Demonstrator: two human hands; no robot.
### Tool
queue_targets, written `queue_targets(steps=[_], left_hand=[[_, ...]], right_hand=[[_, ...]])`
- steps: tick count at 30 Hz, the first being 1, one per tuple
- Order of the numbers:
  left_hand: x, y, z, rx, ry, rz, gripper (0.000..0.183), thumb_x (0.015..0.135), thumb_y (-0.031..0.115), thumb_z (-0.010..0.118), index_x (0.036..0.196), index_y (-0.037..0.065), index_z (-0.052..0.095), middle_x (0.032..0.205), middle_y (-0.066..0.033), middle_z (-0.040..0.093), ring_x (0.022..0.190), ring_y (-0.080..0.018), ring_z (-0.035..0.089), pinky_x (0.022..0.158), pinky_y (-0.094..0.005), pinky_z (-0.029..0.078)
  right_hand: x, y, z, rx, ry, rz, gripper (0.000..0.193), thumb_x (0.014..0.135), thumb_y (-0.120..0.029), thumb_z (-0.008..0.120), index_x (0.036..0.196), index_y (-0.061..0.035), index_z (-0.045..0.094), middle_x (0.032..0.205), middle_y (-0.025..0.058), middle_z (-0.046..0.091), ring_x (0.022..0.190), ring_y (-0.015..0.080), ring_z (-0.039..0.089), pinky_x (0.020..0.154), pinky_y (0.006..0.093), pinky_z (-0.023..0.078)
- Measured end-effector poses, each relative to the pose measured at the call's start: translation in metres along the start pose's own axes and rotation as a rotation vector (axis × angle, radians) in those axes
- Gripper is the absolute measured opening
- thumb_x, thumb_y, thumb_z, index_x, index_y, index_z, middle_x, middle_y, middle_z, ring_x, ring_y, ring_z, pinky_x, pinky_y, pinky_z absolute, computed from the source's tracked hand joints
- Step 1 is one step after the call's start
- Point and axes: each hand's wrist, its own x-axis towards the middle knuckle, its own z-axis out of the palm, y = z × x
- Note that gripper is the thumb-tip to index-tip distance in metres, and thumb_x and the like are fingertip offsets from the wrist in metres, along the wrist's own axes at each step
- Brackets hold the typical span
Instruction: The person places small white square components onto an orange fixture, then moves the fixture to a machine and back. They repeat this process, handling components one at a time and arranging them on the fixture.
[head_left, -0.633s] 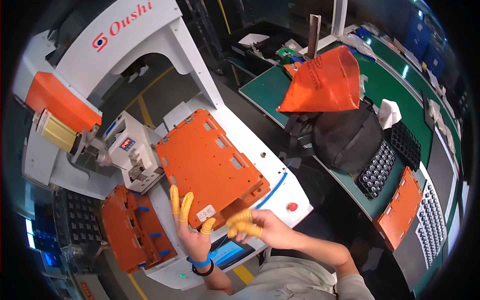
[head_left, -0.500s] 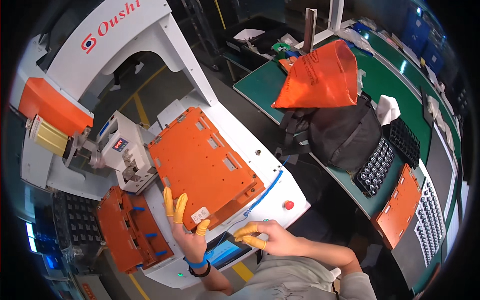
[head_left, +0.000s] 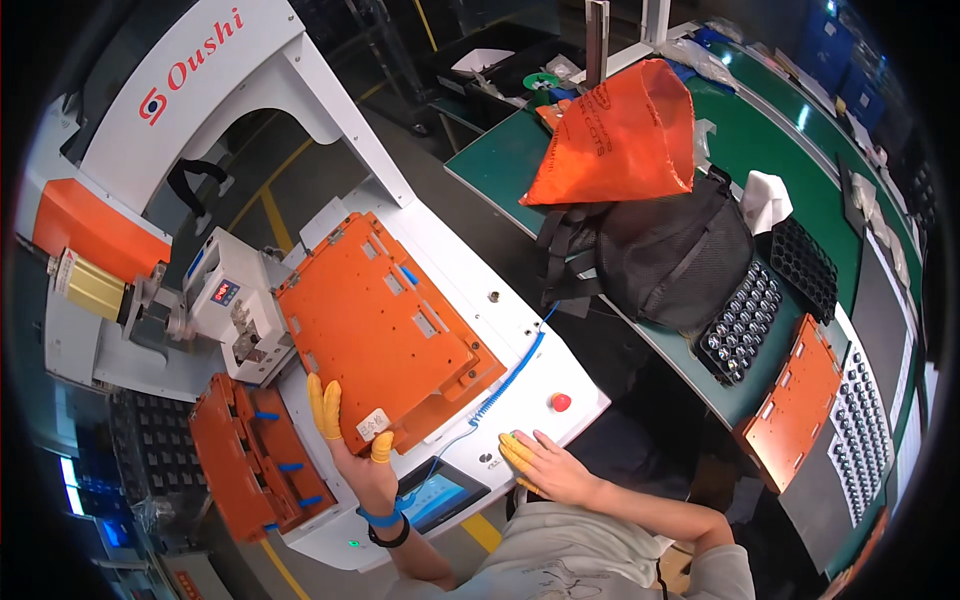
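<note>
My left hand [head_left: 362, 470], with yellow finger cots, grips the near-left corner of an orange fixture plate [head_left: 370, 330]. Its fingers lie along the left edge and its thumb is by a white label [head_left: 373, 424]. The plate sits slightly tilted over another orange plate, a gap showing at its near right side. My right hand [head_left: 550, 468] lies with fingers stretched out on the white machine's [head_left: 570, 370] front edge, fingertips over the spot of a small green-lit button. It holds nothing. Beside it are a touch screen [head_left: 440, 497] and a red button [head_left: 560, 402].
A small white device [head_left: 225, 300] with a red display stands left of the plate. Below it rests another orange fixture [head_left: 240, 455] with blue clips. On the green bench lie a black bag [head_left: 675, 265], an orange bag [head_left: 620, 135], black trays [head_left: 740, 325] and an orange plate [head_left: 795, 405].
My right hand has moved from above the screen to the machine's front edge, its fingers now flatter. My left hand stays at the plate's corner. A blue clip now shows at the plate's far edge.
</note>
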Motion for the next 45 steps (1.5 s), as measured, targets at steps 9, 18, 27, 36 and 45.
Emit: queue_targets(steps=[9,18,27,36,45], left_hand=[[-0.003,0.015,-0.002,0.104,0.007,-0.031,0.069,0.085,0.013,0.073,0.146,0.003,0.043,0.158,-0.0146,0.036,0.147,-0.0306,0.032,0.121,-0.0442,0.027],[-0.049,0.049,-0.071,0.086,0.391,-0.104,0.029,0.096,0.005,0.063,0.125,-0.003,0.062,0.134,-0.0137,0.057,0.124,-0.0237,0.056,0.103,-0.0345,0.048],[-0.107,0.004,-0.177,0.439,0.713,-0.366,0.032,0.102,0.021,0.057,0.095,-0.007,0.069,0.075,-0.0084,0.066,0.066,-0.0119,0.058,0.061,-0.0264,0.043],[-0.069,-0.069,-0.188,0.089,0.73,-0.647,0.067,0.1,0.063,0.042,0.076,0.002,0.059,0.061,-0.0045,0.05,0.048,-0.0136,0.042,0.043,-0.0306,0.032],[-0.069,-0.085,-0.206,0.43,0.743,-0.623,0.08,0.098,0.063,0.049,0.076,-0.011,0.069,0.063,-0.0146,0.061,0.06,-0.0234,0.056,0.056,-0.0394,0.041]], right_hand=[[-0.013,0.002,0.017,0.112,0.162,0.031,0.063,0.091,-0.01,0.061,0.148,0.0029,0.037,0.154,0.0227,0.036,0.145,0.0378,0.034,0.117,0.048,0.033],[-0.014,-0.017,0.0,-0.085,0.13,0.038,0.068,0.083,-0.011,0.068,0.143,0.0067,0.04,0.153,0.026,0.035,0.142,0.0405,0.036,0.117,0.0498,0.031],[-0.012,-0.019,-0.006,0.029,0.209,0.004,0.081,0.075,0.001,0.073,0.144,0.009,0.032,0.153,0.0301,0.031,0.129,0.0461,0.047,0.104,0.0458,0.045],[-0.015,-0.012,-0.004,0.101,0.283,0.033,0.081,0.083,-0.005,0.071,0.15,0.0061,0.025,0.156,0.0291,0.028,0.104,0.0466,0.062,0.082,0.044,0.057],[-0.057,-0.018,-0.01,0.366,0.29,0.174,0.084,0.086,-0.003,0.069,0.155,-0.0004,0.02,0.159,0.0261,0.025,0.13,0.0451,0.05,0.095,0.0419,0.054]])
